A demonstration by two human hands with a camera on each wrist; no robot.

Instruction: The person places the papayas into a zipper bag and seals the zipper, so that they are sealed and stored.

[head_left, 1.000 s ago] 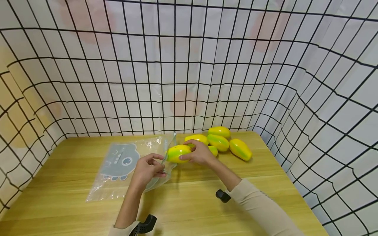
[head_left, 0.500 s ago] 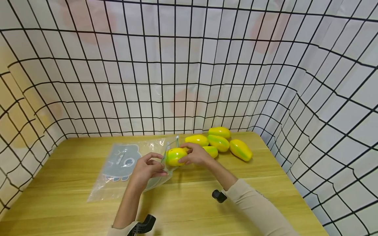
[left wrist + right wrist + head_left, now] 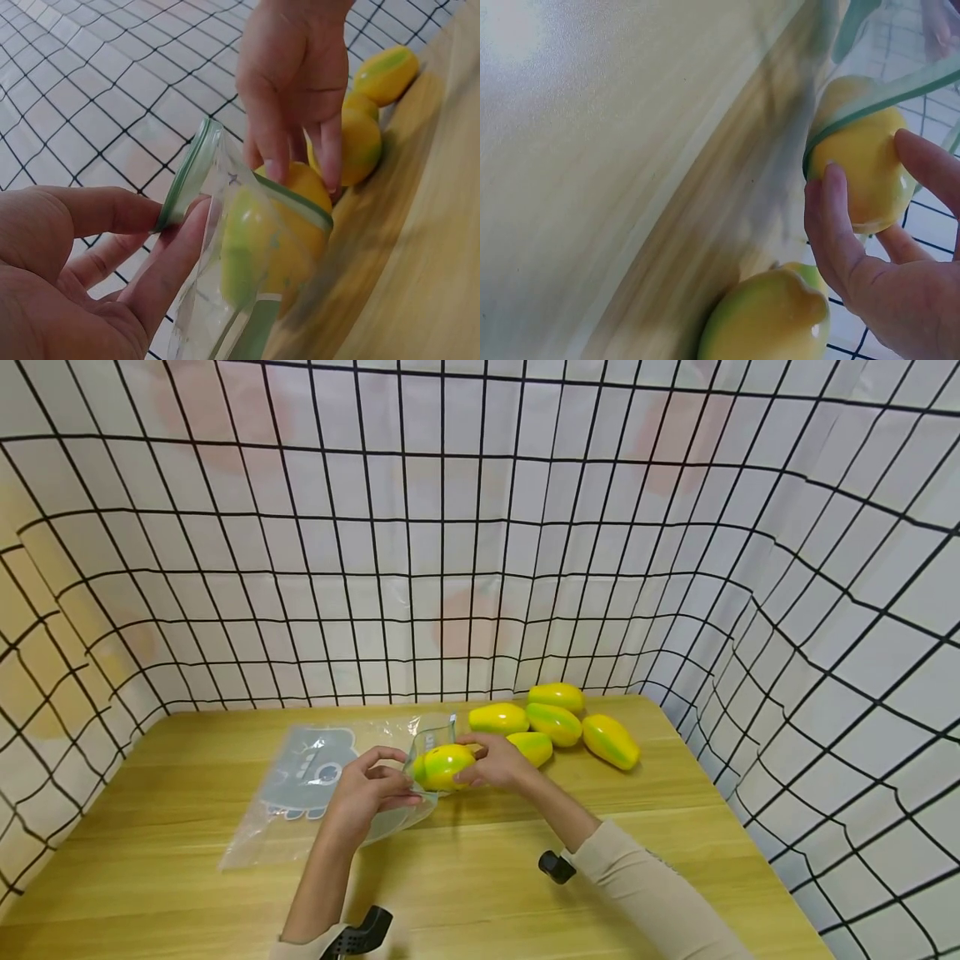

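Observation:
In the head view my left hand (image 3: 375, 789) pinches the green-edged rim of a clear zip bag (image 3: 184, 172), keeping its mouth apart. A glossy yellow-and-green papaya (image 3: 442, 767) lies partly inside that mouth. My right hand (image 3: 501, 762) grips the papaya's outer end with fingertips and thumb, as the right wrist view also shows. The bag's green rim crosses over the fruit's middle (image 3: 870, 161). Printed on the bag is a grey-blue cartoon animal (image 3: 311, 768). The bag's lower part stretches flat to the left on the table.
Several more papayas (image 3: 555, 724) lie in a group at the back right of the wooden table (image 3: 480, 893), the closest (image 3: 532, 748) just behind my right hand. Black grid netting (image 3: 442, 552) over pale sheeting rises behind the table and along both sides.
My right hand has moved slightly left and down, carrying the papaya deeper into the bag's mouth. My left hand has stayed nearly in place on the rim.

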